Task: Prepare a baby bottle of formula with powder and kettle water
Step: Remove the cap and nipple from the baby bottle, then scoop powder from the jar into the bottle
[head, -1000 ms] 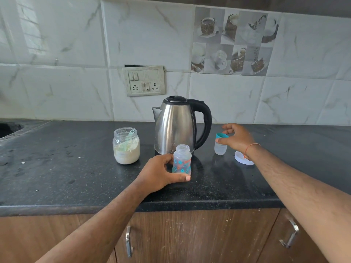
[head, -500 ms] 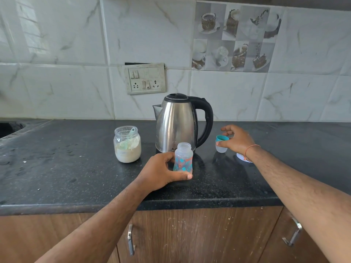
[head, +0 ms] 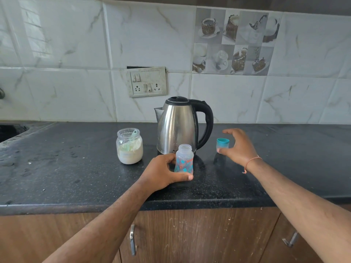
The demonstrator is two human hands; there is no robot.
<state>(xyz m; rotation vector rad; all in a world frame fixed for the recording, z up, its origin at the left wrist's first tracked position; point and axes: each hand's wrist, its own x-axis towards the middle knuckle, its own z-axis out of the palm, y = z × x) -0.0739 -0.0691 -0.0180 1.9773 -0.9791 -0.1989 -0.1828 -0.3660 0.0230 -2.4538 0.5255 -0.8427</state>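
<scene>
The small clear baby bottle [head: 184,160], printed with teal and orange leaves, stands open-topped on the black counter [head: 76,173] in front of the steel kettle [head: 177,126]. My left hand [head: 163,171] is wrapped around its lower part. The bottle's teal-ringed cap [head: 222,143] stands on the counter to the right of the kettle. My right hand [head: 239,147] hovers beside it with fingers spread, and the thumb tip is close to the cap's base. A glass jar of white powder [head: 129,149] with a scoop inside stands left of the kettle, lid off.
A switch and socket plate [head: 146,81] is on the tiled wall behind the kettle. A sink edge [head: 9,130] shows at the far left. Wooden cabinet doors with metal handles [head: 132,242] run below the counter's front edge.
My right hand set the teal cap down on the counter and opened its fingers off it. My left hand kept hold of the bottle.
</scene>
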